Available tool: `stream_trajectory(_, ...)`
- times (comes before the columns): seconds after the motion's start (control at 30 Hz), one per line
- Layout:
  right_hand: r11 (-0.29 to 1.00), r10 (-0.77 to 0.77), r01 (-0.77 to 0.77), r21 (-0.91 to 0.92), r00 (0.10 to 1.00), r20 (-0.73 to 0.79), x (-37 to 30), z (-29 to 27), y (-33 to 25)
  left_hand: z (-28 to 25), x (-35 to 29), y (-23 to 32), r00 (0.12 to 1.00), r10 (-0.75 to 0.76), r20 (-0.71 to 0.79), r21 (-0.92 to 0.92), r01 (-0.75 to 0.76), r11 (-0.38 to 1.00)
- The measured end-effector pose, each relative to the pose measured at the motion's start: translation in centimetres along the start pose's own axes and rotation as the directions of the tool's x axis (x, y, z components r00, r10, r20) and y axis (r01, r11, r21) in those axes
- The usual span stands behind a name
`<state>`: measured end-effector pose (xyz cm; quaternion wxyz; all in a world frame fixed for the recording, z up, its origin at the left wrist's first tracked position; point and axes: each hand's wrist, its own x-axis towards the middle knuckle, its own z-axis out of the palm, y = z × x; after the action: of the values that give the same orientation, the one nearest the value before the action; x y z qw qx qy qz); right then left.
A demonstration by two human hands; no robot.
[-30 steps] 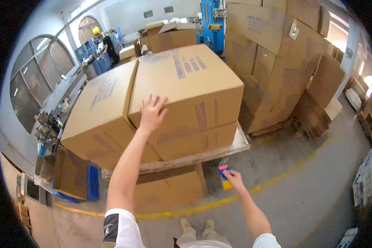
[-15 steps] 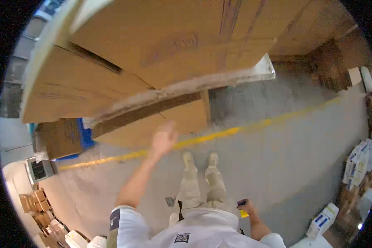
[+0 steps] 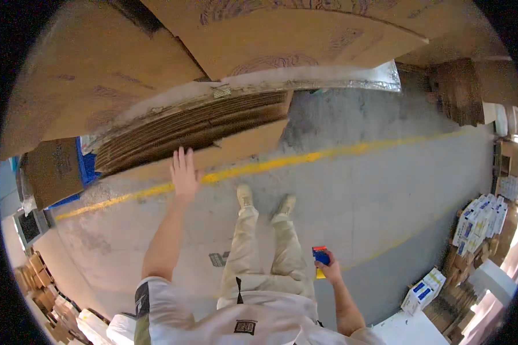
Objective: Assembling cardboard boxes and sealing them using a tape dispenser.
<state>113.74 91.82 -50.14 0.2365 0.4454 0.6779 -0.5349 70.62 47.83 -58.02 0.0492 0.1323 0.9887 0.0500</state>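
On the near side of the yellow floor line (image 3: 270, 167), the right hand (image 3: 331, 269) grips one small blue, orange and yellow object (image 3: 321, 257). Two shoes (image 3: 244, 196) stand just short of the line. The left hand (image 3: 185, 175) overlaps it, fingers extended, thumb apart; contact with the flattened cardboard stack (image 3: 250, 141) just beyond, I cannot tell. Past the line, two large cartons (image 3: 305, 43) overhang that stack, blocking its back; one blue crate (image 3: 88, 164) sits beside it.
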Motion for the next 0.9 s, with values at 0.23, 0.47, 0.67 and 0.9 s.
stream_trajectory(0.23, 0.962, -0.183, 0.203, -0.185, 0.976, 0.116, 1.9, -0.4, -1.8, -5.1, -5.0, -4.2, 0.997, 0.046, 0.062, 0.044, -0.049, 0.998)
stream_trajectory(0.47, 0.969, -0.209, 0.204, -0.141, 0.978, -0.018, 2.1, -2.5, -2.9, -0.8, -16.6, 3.6, 0.839, 0.215, 0.5, -0.122, -0.177, 0.977)
stream_trajectory(0.67, 0.945, -0.153, 0.205, 0.255, 0.965, -0.211, 9.0, -4.4, -3.5, -0.5, -22.7, 19.1, 0.811, 0.387, 0.439, -0.308, -0.269, 0.913)
stream_trajectory(0.9, 0.961, -0.246, 0.264, 0.08, 0.952, -0.184, 14.6, -4.7, -4.2, -1.1, -23.2, 22.2, 0.593, 0.129, 0.794, -0.387, 0.331, 0.861)
